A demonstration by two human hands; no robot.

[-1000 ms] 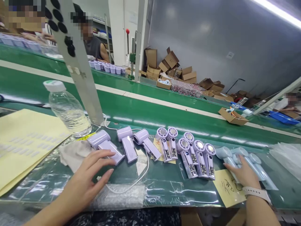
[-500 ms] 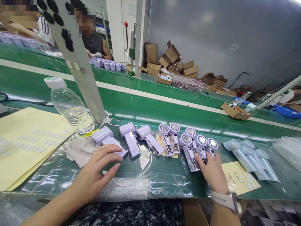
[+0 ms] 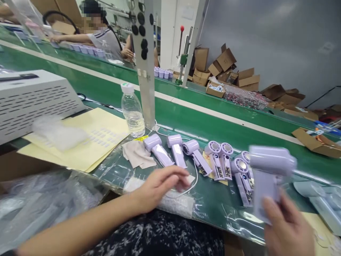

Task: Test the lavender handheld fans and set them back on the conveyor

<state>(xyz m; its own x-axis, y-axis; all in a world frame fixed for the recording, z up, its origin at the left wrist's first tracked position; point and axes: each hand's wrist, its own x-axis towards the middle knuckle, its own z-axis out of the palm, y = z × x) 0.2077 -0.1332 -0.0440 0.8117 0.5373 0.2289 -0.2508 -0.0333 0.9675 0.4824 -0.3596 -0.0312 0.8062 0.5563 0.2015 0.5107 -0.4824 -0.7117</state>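
Note:
My right hand [image 3: 289, 224] is closed around the handle of a lilac handheld fan [image 3: 273, 161], raised above the bench at the right and smeared by motion. My left hand [image 3: 165, 183] hovers over the bench's near side, fingers loosely bent and apart, holding nothing. Beyond it lie several more lilac fans, among them one [image 3: 175, 149] with its round head turned sideways. Right of these, several fans lie face up with open handles showing their inner parts, such as this lilac fan [image 3: 242, 177]. A white cable [image 3: 196, 177] loops beside my left hand.
A water bottle [image 3: 134, 113] stands by the metal post [image 3: 146, 78]. Yellow sheets [image 3: 80, 160] with small white pieces and a grey cloth [image 3: 138, 154] lie left. Pale blue fans [image 3: 325, 202] lie far right. Across the green conveyor [image 3: 202, 124], a co-worker [image 3: 106, 42] sits.
My right hand has lifted one lilac fan from the face-up group and holds it up. My left hand stays low over the bench, its fingers more bent. The view has turned left.

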